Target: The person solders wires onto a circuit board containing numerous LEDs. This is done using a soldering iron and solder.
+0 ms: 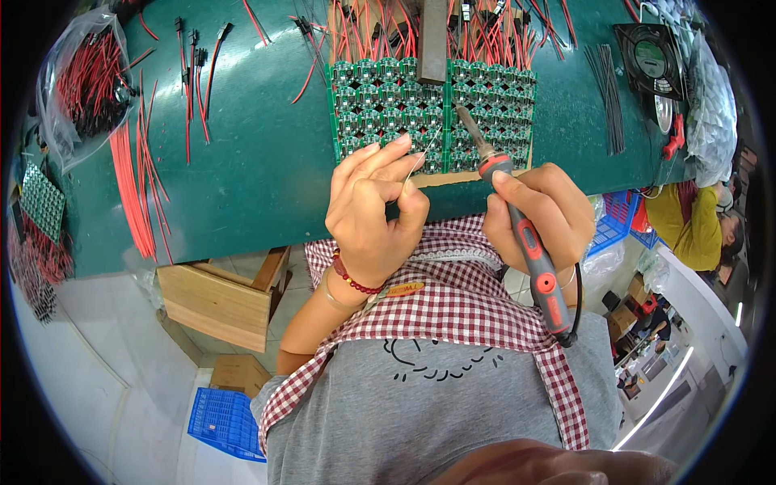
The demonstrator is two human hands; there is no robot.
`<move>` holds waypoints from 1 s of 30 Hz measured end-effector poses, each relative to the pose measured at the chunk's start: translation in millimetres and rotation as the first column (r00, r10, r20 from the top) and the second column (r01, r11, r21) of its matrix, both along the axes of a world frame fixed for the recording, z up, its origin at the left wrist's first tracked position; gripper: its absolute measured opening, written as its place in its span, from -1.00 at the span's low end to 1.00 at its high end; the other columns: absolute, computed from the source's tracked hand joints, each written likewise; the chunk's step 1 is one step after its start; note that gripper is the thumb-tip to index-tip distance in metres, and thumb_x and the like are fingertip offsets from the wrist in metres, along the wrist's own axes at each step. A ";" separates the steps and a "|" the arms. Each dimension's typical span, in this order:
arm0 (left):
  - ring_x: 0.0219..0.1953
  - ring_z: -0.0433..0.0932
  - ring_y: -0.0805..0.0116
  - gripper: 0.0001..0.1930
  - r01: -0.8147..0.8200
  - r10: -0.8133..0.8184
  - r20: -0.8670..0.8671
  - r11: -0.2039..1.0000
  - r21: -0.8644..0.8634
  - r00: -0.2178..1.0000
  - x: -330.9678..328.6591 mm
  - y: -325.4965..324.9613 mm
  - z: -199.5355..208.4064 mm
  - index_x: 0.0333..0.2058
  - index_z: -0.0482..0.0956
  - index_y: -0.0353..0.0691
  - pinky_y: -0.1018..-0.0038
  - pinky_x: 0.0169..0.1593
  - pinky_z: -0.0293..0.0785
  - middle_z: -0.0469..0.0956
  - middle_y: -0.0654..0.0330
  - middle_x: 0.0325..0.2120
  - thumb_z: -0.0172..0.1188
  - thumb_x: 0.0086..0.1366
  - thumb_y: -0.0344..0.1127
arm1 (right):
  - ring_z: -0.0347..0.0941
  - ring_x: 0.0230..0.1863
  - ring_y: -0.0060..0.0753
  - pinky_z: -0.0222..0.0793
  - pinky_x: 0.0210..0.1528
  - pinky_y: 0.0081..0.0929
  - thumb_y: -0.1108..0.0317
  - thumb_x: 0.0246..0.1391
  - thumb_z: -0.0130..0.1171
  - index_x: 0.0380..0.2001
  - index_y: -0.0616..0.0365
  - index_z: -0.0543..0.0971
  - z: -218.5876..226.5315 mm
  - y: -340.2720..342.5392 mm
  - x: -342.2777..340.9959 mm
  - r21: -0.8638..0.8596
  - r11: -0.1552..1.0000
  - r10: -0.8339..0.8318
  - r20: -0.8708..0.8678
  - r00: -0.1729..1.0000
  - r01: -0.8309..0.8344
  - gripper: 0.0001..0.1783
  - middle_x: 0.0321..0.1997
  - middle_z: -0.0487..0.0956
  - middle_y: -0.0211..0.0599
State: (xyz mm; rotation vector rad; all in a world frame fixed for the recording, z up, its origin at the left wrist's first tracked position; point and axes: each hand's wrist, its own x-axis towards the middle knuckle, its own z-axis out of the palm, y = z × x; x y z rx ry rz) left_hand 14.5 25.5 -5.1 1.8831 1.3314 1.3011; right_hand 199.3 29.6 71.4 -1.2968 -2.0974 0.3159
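My right hand (546, 212) grips a grey and red soldering iron (525, 234), its metal tip pointing up and left over the right-hand panel of green circuit boards (495, 109). Pinched between my left thumb and forefinger is a thin strand of solder wire (422, 158), reaching toward the gap between the panels. My left hand (372, 206) is held in front of the left-hand panel of circuit boards (384, 101). Both panels lie on brown cardboard (461, 178). Red and black wires (380, 32) stick out past their far edge, and a dark bar (432, 44) rests across them.
A bag of red wires (93, 77), loose red wires (136, 194) and connector leads (190, 81) lie left on the green table (259, 162). On the right are dark wires (606, 97), a fan (651, 61) and plastic bags (711, 113). Another person (687, 222) is at far right.
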 end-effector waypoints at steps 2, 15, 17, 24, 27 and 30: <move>-0.03 0.68 0.12 -0.82 -0.003 0.003 0.004 1.000 0.002 1.000 1.4 0.9 -1.3 -0.34 0.25 -0.21 0.12 0.19 0.40 0.73 0.05 -0.32 0.09 0.27 -0.56 | 0.44 -0.59 -0.31 0.37 -0.56 -0.45 0.62 -0.34 0.35 -0.29 0.26 0.65 0.6 0.3 1.2 0.030 1.000 -0.008 -0.020 1.000 0.009 -0.62 -0.55 0.49 -0.27; -0.12 0.67 0.20 -0.79 -0.113 0.116 -0.098 0.993 0.040 0.988 9.4 10.0 13.0 -0.44 0.38 -0.19 0.28 0.02 0.41 0.69 0.14 -0.21 0.24 0.06 -0.60 | 0.40 -0.65 -0.32 0.31 -0.62 -0.46 0.59 -0.33 0.33 -0.35 0.29 0.63 1.0 -1.3 12.0 0.066 0.997 0.035 -0.094 0.995 -0.029 -0.69 -0.58 0.49 -0.26; -0.14 0.65 0.21 -0.78 -0.136 0.144 -0.134 0.988 0.069 0.980 11.5 16.5 9.8 -0.46 0.40 -0.19 0.30 -0.01 0.40 0.67 0.16 -0.18 0.26 0.01 -0.60 | 0.40 -0.65 -0.33 0.31 -0.61 -0.46 0.59 -0.33 0.33 -0.35 0.29 0.63 -2.3 -0.4 13.0 0.075 0.997 0.037 -0.105 0.994 -0.029 -0.68 -0.58 0.49 -0.26; -0.16 0.62 0.19 -0.77 -0.146 0.157 -0.163 0.986 0.078 0.974 15.0 20.2 4.8 -0.45 0.40 -0.19 0.31 -0.04 0.38 0.66 0.17 -0.21 0.27 -0.01 -0.59 | 0.41 -0.64 -0.33 0.29 -0.61 -0.46 0.57 -0.33 0.34 -0.35 0.28 0.65 -7.2 3.0 11.6 0.060 0.998 0.039 -0.105 0.994 -0.033 -0.69 -0.58 0.49 -0.29; -0.17 0.61 0.18 -0.76 -0.153 0.165 -0.170 0.985 0.083 0.972 16.4 21.1 3.5 -0.44 0.40 -0.19 0.32 -0.06 0.38 0.66 0.19 -0.22 0.28 -0.01 -0.59 | 0.41 -0.64 -0.33 0.29 -0.61 -0.46 0.58 -0.33 0.34 -0.36 0.27 0.65 -7.9 5.3 10.6 0.059 0.998 0.037 -0.099 0.994 -0.031 -0.70 -0.59 0.48 -0.30; -0.18 0.61 0.18 -0.76 -0.159 0.172 -0.177 0.983 0.089 0.969 16.9 21.9 3.9 -0.44 0.40 -0.18 0.32 -0.08 0.38 0.65 0.20 -0.23 0.28 -0.02 -0.59 | 0.41 -0.64 -0.33 0.29 -0.61 -0.46 0.59 -0.34 0.34 -0.36 0.27 0.65 -3.4 9.0 8.4 0.045 0.999 0.034 -0.080 0.996 -0.030 -0.69 -0.59 0.47 -0.30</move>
